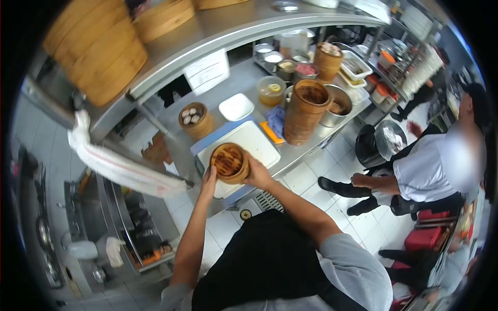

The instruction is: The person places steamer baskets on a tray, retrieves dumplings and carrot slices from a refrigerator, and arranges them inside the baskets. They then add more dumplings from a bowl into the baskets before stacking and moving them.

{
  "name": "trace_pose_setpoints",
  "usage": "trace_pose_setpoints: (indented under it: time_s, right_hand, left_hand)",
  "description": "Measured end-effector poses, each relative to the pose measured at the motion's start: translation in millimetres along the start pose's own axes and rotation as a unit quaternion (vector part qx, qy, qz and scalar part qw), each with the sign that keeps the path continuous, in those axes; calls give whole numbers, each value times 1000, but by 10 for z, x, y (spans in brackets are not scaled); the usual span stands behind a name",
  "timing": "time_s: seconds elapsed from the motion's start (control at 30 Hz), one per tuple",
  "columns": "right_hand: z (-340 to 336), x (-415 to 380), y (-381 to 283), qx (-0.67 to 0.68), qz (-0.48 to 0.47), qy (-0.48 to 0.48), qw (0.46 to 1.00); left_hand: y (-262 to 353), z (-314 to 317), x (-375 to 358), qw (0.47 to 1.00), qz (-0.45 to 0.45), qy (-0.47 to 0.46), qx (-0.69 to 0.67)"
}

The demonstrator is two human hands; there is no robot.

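Note:
A small round bamboo steamer basket (229, 161) is held between my two hands, its slatted inside facing up with no food visible in it. My left hand (209, 182) grips its left side, and my right hand (256, 173) clasps the right side. Beneath it lies a white cutting board (263, 150) on a blue cloth (217, 139). Behind the board stands another bamboo steamer (197, 127) with several pale round pieces in it. To its right sits a white square dish (236, 107). A tall stack of bamboo steamers (305, 116) rises right of the board.
An orange-handled scraper or similar flat piece (273, 132) and a crumpled blue cloth (276, 119) lie beside the stack. Metal tubs with ingredients (306, 70) fill the back. Overhead runs a steel shelf (228, 32). A co-worker (425, 160) sits at the right near a metal bowl (390, 139).

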State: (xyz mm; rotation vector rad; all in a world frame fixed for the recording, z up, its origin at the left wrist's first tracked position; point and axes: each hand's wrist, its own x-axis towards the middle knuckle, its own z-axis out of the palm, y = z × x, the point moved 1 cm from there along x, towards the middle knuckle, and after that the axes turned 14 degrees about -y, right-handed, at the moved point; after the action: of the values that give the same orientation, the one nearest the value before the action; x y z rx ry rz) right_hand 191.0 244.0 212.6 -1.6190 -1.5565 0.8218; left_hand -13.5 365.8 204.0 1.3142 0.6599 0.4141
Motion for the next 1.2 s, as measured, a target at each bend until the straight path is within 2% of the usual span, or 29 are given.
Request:
trace_pose_setpoints:
  time_s: [0.03, 0.1, 0.13, 0.17, 0.23, 0.3, 0.33, 0.4, 0.43, 0.47, 0.5, 0.53, 0.6, 0.67, 0.73, 0.8, 0.83, 0.87, 0.9, 0.93, 1.0, 1.03, 1.1, 1.13, 1.2]
  right_hand:
    - [-44, -49, -39, 2, 2, 2, 1000]
    - [-161, -214, -192, -14, -28, 24, 999]
    - [-316, -378, -353, -32, -60, 41, 997]
    - [-515, -526, -574, -42, -70, 45, 996]
    - [-1042, -852, -1080, -93, -81, 47, 991]
    - [-1615, -1100, -1747, -159, -87, 60, 982]
    - [-1899, -1155, -2137, -182, -94, 73, 976]
    - [-2364, -1147, -2806, -200, -165, 107, 960]
    - [-2546, -1082, -3030, -189, -147, 113, 964]
    - [-2706, -979, -3222, -178, -130, 119, 968]
    - [-2846, -830, -3421, -196, -152, 135, 959]
    - [-2970, -634, -3589, -212, -173, 151, 950]
    - [-3209, -82, -3582, -211, -207, 166, 941]
    - [-3333, 499, -3543, -171, -219, 93, 956]
    - [-3319, 1023, -3384, -124, -260, 32, 957]
    - [-3250, 1388, -3224, -113, -318, -15, 941]
    - [-3293, 1390, -3243, -171, -295, 11, 940]
    - [-3300, 1333, -3207, -223, -268, 36, 937]
    - [-3341, 1208, -3177, -242, -295, 87, 920]
    - [-3478, 1152, -3139, -238, -296, 83, 921]
    - [-3794, 1043, -3006, -276, -319, 346, 838]
    - [-3937, 1093, -2889, -271, -321, 337, 843]
    - [-4327, 1237, -2671, -306, -239, 406, 827]
    - [-4460, 1299, -2566, -301, -233, 403, 832]
    - [-4642, 1481, -2432, -311, -149, 229, 910]
  left_hand:
    - [-54, -18, 10, 995, -14, 28, 91]
    - [164, 142, -202, 996, 55, 4, 77]
    - [634, 351, -465, 989, -16, -13, 147]
    - [859, 548, -648, 984, 70, -18, 162]
    - [1450, 819, -954, 984, 107, -120, 77]
    - [2006, 999, -1069, 948, 192, -163, 196]
    - [2401, 1126, -1164, 934, 215, -158, 236]
    - [3105, 1269, -1235, 909, 272, -127, 290]
    - [3418, 1304, -1218, 897, 306, -101, 304]
    - [3792, 1373, -1247, 897, 299, -69, 317]
    - [4103, 1403, -1235, 913, 271, -45, 301]
    - [4356, 1407, -1167, 875, 368, -49, 312]
    - [4678, 1246, -909, 863, 390, -15, 321]
    - [4742, 1068, -690, 857, 389, 5, 339]
    - [4717, 1004, -466, 836, 393, 77, 376]
    - [4475, 930, -238, 762, 382, 228, 470]
    - [4377, 891, -186, 758, 365, 239, 486]
    - [4310, 991, -257, 713, 359, 297, 524]
    - [4261, 1115, -360, 663, 348, 356, 559]
    - [4219, 1269, -460, 664, 343, 357, 561]
    - [4092, 1631, -587, 638, 375, 417, 529]
    - [3932, 1763, -556, 639, 364, 422, 530]
    - [3725, 2059, -398, 664, 433, 310, 525]
    - [3732, 2221, -262, 667, 426, 306, 529]
    - [3860, 2492, 36, 709, 452, 214, 498]
